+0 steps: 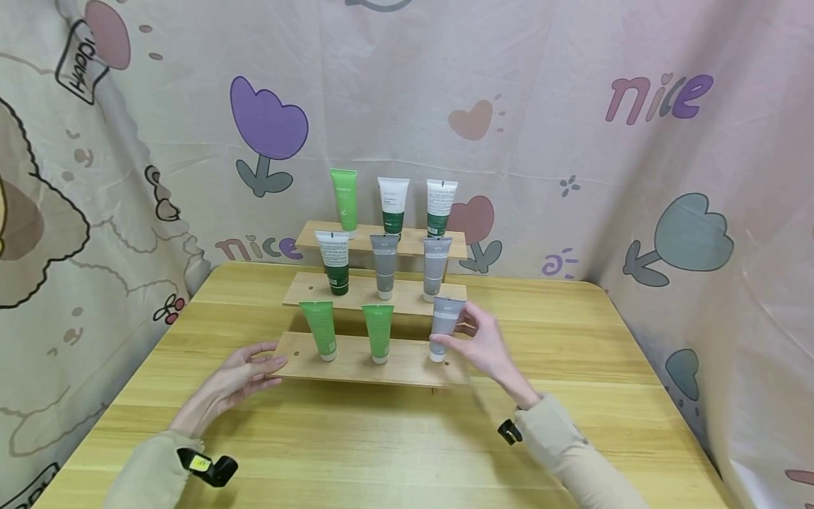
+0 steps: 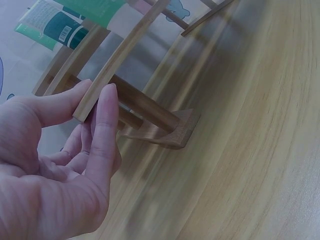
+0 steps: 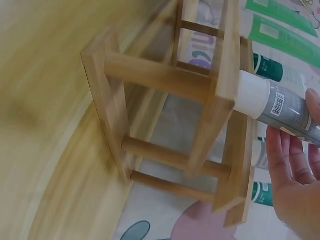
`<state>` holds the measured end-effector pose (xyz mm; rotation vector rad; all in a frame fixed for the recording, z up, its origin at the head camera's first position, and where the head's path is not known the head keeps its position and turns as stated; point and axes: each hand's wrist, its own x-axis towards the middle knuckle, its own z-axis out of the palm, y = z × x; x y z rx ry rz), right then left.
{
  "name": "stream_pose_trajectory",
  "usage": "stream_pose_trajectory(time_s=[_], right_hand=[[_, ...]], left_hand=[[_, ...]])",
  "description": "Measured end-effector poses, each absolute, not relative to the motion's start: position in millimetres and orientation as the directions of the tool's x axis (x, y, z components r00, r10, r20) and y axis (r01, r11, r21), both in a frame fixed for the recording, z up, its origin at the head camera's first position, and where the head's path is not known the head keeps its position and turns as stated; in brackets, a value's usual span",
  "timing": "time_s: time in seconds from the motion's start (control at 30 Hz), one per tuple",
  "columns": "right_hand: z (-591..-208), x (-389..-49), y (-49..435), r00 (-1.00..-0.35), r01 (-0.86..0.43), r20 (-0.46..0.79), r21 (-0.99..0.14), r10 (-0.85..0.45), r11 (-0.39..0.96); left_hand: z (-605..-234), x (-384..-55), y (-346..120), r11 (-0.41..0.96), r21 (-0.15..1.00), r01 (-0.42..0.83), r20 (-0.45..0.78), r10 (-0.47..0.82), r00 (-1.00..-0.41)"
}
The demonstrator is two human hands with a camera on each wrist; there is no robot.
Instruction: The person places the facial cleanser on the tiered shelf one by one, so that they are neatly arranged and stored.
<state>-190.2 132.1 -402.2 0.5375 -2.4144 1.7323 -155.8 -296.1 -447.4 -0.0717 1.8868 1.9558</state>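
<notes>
A three-tier wooden display rack (image 1: pixel 356 372) stands on the table with tubes upright on each step. At the left end of its lowest step, my left hand (image 1: pixel 238 378) pinches the board between thumb and fingers, as the left wrist view shows. My right hand (image 1: pixel 485 342) holds a grey tube (image 1: pixel 447 319) by its sides at the right end of that same step. In the right wrist view, the tube's white cap (image 3: pixel 251 94) meets the board. Two green tubes, one at the left (image 1: pixel 321 331) and one in the middle (image 1: pixel 379 332), share this step.
The middle step carries a white-and-green tube (image 1: pixel 334 261) and two grey tubes (image 1: pixel 384 265). On the top step are a green tube (image 1: pixel 345 200) and two white-and-green tubes (image 1: pixel 393 205). A printed cloth (image 1: pixel 381 106) hangs behind and beside the wooden table (image 1: pixel 356 445).
</notes>
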Motion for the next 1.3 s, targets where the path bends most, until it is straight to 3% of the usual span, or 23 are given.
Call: stream_pose_trajectory(time_s=[1.3], right_hand=[[-416.5, -186.5, 126.2, -0.857, -0.484, 0.411, -0.849, -0.311, 0.212]], left_hand=[[-447.5, -157.0, -295.2, 0.027, 0.937, -0.349, -0.345, 0.244, -0.906]])
